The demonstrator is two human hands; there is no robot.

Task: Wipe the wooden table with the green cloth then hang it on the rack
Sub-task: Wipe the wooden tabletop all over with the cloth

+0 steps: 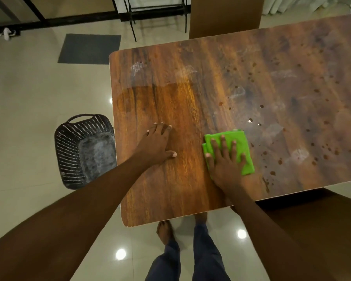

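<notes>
Left hand point(157, 144) at frame center: palm flat on the wooden desk point(170, 102), fingers point(160, 126) extended and close together, gripping nothing. Right hand point(225, 159) just right of center: palm down on the folded green cloth point(242, 145), fingers spread, pressing cloth to desk. Cloth near the desk's lower edge, between a glossy wet-looking zone on the left and dark droplets point(324, 122) and whitish smears on the right. Black perforated basket point(83, 151) on tiled floor point(28, 98), left of the desk. Dark mat point(89, 48) upper left. Black metal frame point(156, 9) top center; cannot tell whether this is the rack.
</notes>
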